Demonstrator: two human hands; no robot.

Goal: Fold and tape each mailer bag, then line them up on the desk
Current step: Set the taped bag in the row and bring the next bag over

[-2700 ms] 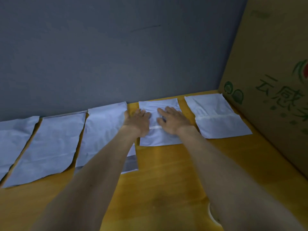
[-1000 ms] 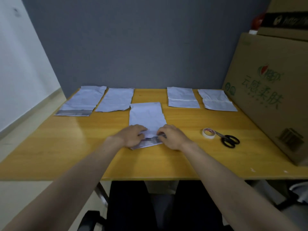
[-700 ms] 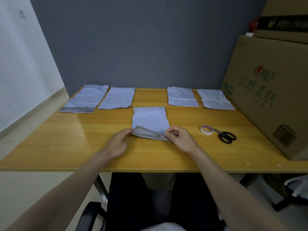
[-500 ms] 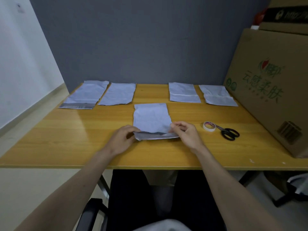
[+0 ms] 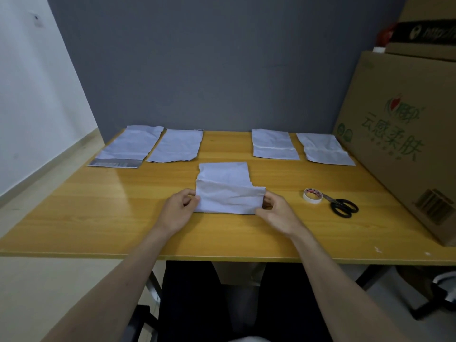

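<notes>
Progress looks about halfway: two folded, taped white mailer bags (image 5: 274, 144) lie along the tabletop's far edge toward its right corner; two flat white mailer bags (image 5: 175, 145) wait toward the far left corner. Left hand (image 5: 178, 211) and right hand (image 5: 277, 211) pinch the sides of the crumpled white middle bag (image 5: 228, 191), its near part folded over; taping with the white tape roll (image 5: 313, 195) remains, I judge.

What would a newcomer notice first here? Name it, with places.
Both hands, left hand and right hand, pinch the half-folded mailer bag at the desk's middle. Four more bags line the far edge, and a tape roll with scissors lies to the right.
</notes>
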